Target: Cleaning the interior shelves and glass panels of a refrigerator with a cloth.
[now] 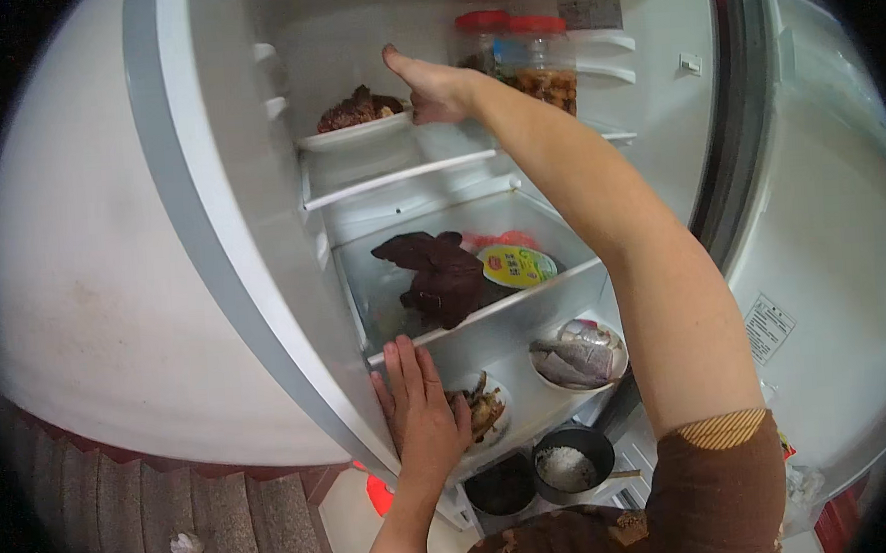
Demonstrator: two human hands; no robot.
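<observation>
My right hand [437,89] reaches onto the upper shelf [400,179] of a refrigerator, thumb raised and apart from the fingers. Its fingertips are at the right end of a white plate [331,140] bearing a piece of dark reddish-brown food [363,109]; whether they touch it is unclear. Lower down, my left hand [423,405] lies spread against the left front end of the middle glass shelf [401,344] and the side wall. Its fingers hold nothing. Beside it, partly hidden, stands a dish of brown food [487,409].
Two red-lidded jars [545,79] stand behind my right forearm. A dark brown limp item [443,276] and a yellow-green-lidded tub [519,266] occupy the middle shelf. Below are a bowl of fish [579,356] and a pot with white contents [573,465]. The refrigerator door [810,257] stands ajar at right.
</observation>
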